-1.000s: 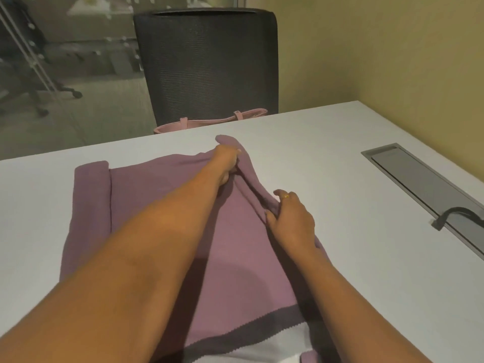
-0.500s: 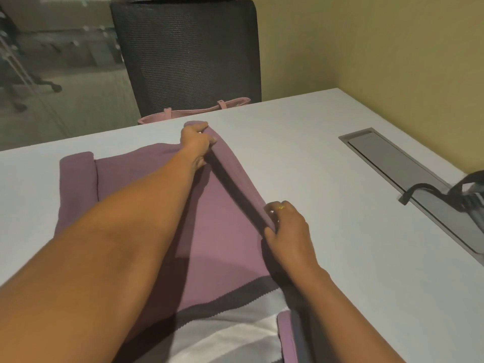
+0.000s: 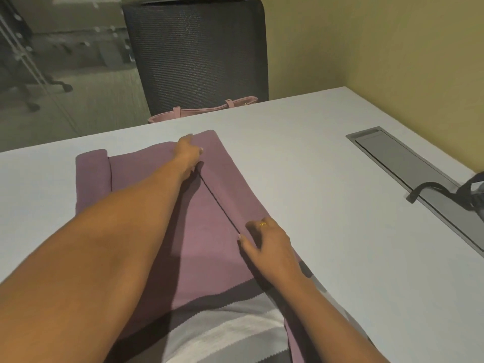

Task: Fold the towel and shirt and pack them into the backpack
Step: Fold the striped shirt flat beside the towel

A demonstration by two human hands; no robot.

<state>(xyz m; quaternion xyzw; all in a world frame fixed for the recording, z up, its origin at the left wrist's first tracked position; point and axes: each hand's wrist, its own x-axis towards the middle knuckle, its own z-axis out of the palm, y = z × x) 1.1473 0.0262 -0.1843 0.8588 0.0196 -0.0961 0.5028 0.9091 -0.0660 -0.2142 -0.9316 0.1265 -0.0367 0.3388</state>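
We have a mauve knitted cloth with grey and white bands (image 3: 207, 244) lying flat on the white surface (image 3: 314, 158), running from the near edge toward the far edge and sitting closer to the left edge than the right. We cannot tell whether it is the towel or the shirt. Its left side is turned in as a narrow strip, and its right side lies folded over as a longer flap with a straight dark line along its edge.

Our left hand (image 3: 189, 152) rests on the far end of that flap, but its fingers point away from us, so we cannot tell whether they pinch the edge or only press it. Our right hand (image 3: 267, 242) lies on the near part of the flap with its fingers (image 3: 263, 227) spread and nearly straight, gripping nothing, the thumb at the flap's edge.

We judge the cloth light, limp and a little grippy, so it will likely sag and shed its folds if lifted by one point. It looks better to take it at two corners of a folded edge, or to slide flat palms beneath it.

At the right edge a black bag with a looped strap (image 3: 471, 189), likely the backpack, sits beside the grey metal cable hatch (image 3: 392, 158). Beyond the far edge a pink bag (image 3: 204, 112) rests against a black mesh chair (image 3: 199, 53)
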